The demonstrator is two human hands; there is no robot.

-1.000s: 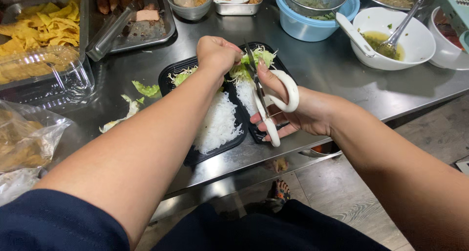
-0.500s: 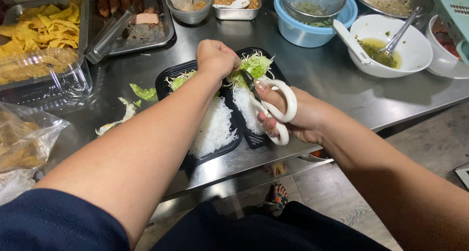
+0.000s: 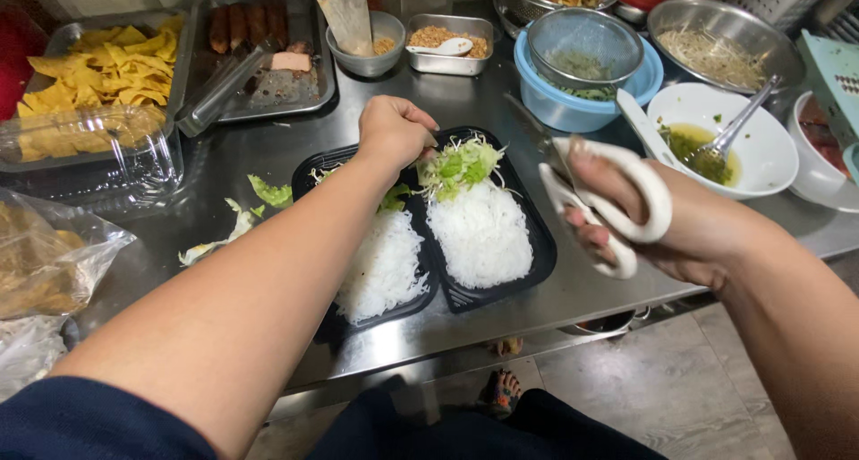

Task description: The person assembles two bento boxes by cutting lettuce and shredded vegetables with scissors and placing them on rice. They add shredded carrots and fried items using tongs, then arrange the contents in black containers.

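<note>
Two black trays (image 3: 538, 245) sit side by side on the steel counter, each with white rice noodles (image 3: 479, 232) and shredded green lettuce (image 3: 460, 164) at the far end. My left hand (image 3: 391, 131) is closed into a fist at the far edge of the trays, touching the lettuce; what it pinches is hidden. My right hand (image 3: 626, 218) grips white-handled scissors (image 3: 613, 205) to the right of the trays, blades pointing away toward the blue bowl.
Loose lettuce scraps (image 3: 237, 223) lie left of the trays. Behind are a metal pan of sausages with tongs (image 3: 255, 53), yellow chips (image 3: 98, 71), a clear plastic box (image 3: 107, 156), a blue bowl with a strainer (image 3: 586, 66), a white sauce bowl with a spoon (image 3: 725, 147), and small metal tins (image 3: 447, 44).
My right hand has drawn the scissors away from the lettuce, out to the right of the trays. The left hand stays at the trays' far edge.
</note>
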